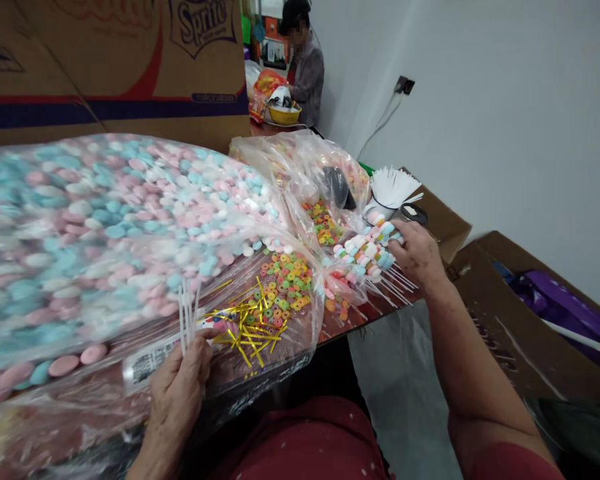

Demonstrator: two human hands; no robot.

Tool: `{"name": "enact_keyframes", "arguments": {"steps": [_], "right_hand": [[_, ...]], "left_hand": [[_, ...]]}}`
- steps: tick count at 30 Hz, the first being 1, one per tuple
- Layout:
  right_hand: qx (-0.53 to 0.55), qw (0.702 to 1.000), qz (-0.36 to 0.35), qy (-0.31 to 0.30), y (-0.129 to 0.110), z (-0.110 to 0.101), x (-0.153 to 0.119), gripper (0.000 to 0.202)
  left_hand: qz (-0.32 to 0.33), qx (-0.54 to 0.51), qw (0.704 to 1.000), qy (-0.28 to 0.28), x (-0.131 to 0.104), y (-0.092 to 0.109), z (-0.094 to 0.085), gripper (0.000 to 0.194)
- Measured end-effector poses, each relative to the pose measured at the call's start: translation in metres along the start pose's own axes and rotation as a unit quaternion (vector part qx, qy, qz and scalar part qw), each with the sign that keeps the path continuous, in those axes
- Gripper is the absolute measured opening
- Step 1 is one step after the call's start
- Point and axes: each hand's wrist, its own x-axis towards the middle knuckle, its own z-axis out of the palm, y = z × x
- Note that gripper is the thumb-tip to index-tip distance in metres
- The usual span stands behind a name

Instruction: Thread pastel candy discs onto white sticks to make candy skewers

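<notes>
The left hand [180, 377] grips a few thin white sticks [187, 310] between thumb and fingers, their free ends pointing up above the knuckles. Just beyond the fingertips lie gold twist ties [253, 327], strewn on clear plastic beside loose, colourful cereal rings [285, 283]; behind the hand, the big clear bag of pastel marshmallows [105, 220] fills the left of the table. The right hand [420, 250] is well apart from the left, at the table's far-right end, with its bent fingers at the near-right side of a pile of loaded skewers [365, 250] — whether they pinch one or only touch it, I cannot tell. The skewers' bare ends stick out below that hand, toward the table edge — and a holder of white sticks [393, 187] stands just behind the pile.
</notes>
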Motion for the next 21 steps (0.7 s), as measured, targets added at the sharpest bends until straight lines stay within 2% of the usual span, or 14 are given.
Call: {"name": "enact_keyframes", "arguments": {"steps": [4,5,7,10,13,14,17,19,21], "right_hand": [[-0.070,0.995,-0.016,-0.064,0.019,0.017,-0.003,0.031],[-0.079,0.995,-0.024,-0.058,0.019,0.019,-0.003,0.029],[-0.089,0.996,-0.026,0.002,0.013,0.021,-0.001,0.029],[-0.045,0.994,-0.065,0.076,-0.014,0.018,0.006,0.027],[0.057,0.984,-0.129,0.108,-0.060,0.018,0.011,0.027],[0.105,0.977,-0.158,0.098,-0.078,0.020,0.011,0.025],[0.229,0.943,-0.240,-0.004,-0.129,0.035,0.012,0.023],[0.254,0.919,-0.288,-0.089,-0.160,0.051,0.013,0.026],[0.235,0.907,-0.310,-0.159,-0.188,0.070,0.014,0.029]], "left_hand": [[0.011,-0.031,0.999,0.026,0.002,0.001,0.004,0.037],[0.008,-0.034,0.999,0.026,0.003,0.001,0.005,0.035],[0.010,-0.039,0.999,0.024,0.005,-0.002,0.004,0.032],[0.017,-0.038,0.999,0.014,0.006,-0.003,0.003,0.027],[0.024,-0.049,0.998,0.016,0.006,-0.002,0.003,0.028],[0.026,-0.052,0.998,0.018,0.005,-0.002,0.003,0.029],[0.031,-0.050,0.998,0.019,0.006,-0.003,0.003,0.029],[0.032,-0.053,0.998,0.016,0.007,-0.004,0.003,0.027],[0.031,-0.069,0.997,0.015,0.009,-0.005,0.003,0.027]]}}
